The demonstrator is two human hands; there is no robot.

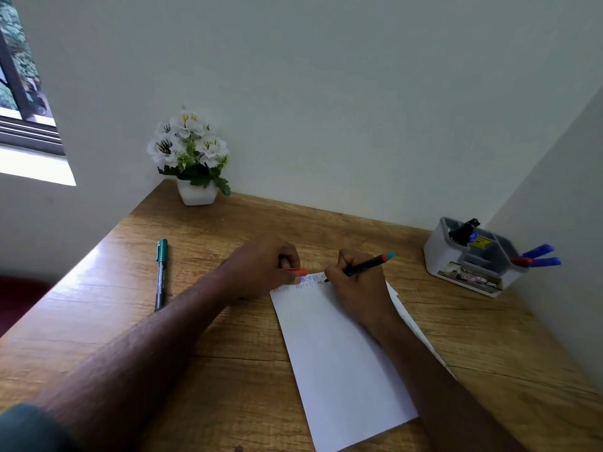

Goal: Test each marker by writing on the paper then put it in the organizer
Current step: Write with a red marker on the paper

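A person is sitting at a wooden desk (pixel 228 347), testing markers. The right hand (pixel 355 288) is gripping a black marker (pixel 362 265), fingers curled round the barrel, its tip touching the paper (pixel 342 360) just left of those fingers, beside a row of small letters. The left hand (pixel 264 265) is pinching a red cap (pixel 295 271), which is poking out to the right of its fingertips, while the hand's heel seems to be resting at the sheet's top corner.

Risks, as I judge them: the right palm is lying on the sheet, so it could smear wet ink; the sheet could slide if the left hand lifts; the open tip may dry if capping is delayed.

Counting: one sheet, one marker in hand, one green-capped marker (pixel 161 275) lying well left of the left hand, and one white organizer (pixel 473 256) far right, holding roughly three or four markers
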